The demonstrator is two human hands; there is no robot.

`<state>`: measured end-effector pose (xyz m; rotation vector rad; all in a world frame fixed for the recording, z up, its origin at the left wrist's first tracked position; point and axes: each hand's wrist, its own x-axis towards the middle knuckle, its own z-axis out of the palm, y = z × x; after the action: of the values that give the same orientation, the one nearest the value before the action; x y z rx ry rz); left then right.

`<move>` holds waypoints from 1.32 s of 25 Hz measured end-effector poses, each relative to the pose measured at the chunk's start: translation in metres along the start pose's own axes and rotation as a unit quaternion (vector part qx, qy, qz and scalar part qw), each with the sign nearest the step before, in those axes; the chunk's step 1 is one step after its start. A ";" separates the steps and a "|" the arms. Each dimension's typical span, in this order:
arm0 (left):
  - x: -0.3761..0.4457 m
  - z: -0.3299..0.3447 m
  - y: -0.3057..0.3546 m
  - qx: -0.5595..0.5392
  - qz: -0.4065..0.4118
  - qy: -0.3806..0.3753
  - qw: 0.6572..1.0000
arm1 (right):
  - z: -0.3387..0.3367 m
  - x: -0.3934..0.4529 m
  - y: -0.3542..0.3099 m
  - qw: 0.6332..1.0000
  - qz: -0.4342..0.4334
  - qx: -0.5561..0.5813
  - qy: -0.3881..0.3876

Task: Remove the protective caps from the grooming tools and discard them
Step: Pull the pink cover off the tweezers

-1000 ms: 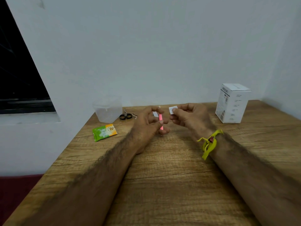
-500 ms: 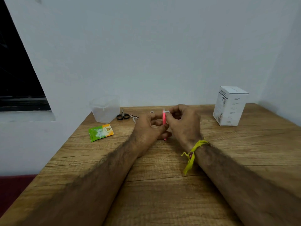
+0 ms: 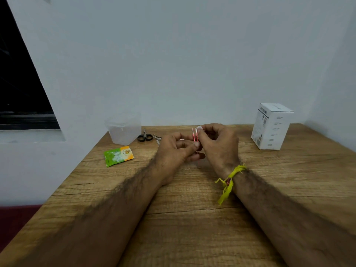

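Pink tweezers (image 3: 195,136) stand upright between my hands, their two arms spread apart at the tips. My left hand (image 3: 174,151) pinches the lower part of the tweezers with thumb and fingers. My right hand (image 3: 217,146) touches the tweezers from the right and pinches a small whitish cap (image 3: 199,128) beside the tips. Small black-handled scissors (image 3: 144,136) and a metal nail tool (image 3: 157,138) lie on the wooden table (image 3: 192,218) behind my left hand.
A clear plastic container (image 3: 123,128) stands at the table's back left against the wall. A green and orange sachet (image 3: 118,156) lies in front of it. A white carton (image 3: 271,126) stands at the back right. The table's left edge drops off.
My right hand moved left from a spot apart to meet the tweezers, carrying the small cap. The tweezers' arms now show spread at the top.
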<state>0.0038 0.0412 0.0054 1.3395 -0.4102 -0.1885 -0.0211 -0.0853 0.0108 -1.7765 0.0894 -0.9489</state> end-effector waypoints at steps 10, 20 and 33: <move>-0.001 -0.003 0.001 -0.033 -0.009 0.009 0.999 | 0.002 -0.003 0.001 0.999 -0.046 -0.011 -0.020; -0.004 0.000 0.005 -0.015 -0.005 0.012 1.000 | 0.003 -0.004 0.001 0.996 -0.076 -0.035 -0.015; -0.003 -0.002 0.005 -0.019 -0.026 0.018 0.999 | 0.003 0.000 0.014 0.985 -0.160 -0.062 -0.023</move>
<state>0.0015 0.0449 0.0094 1.3145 -0.3398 -0.2137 -0.0140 -0.0887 -0.0009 -1.9627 -0.1744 -1.1498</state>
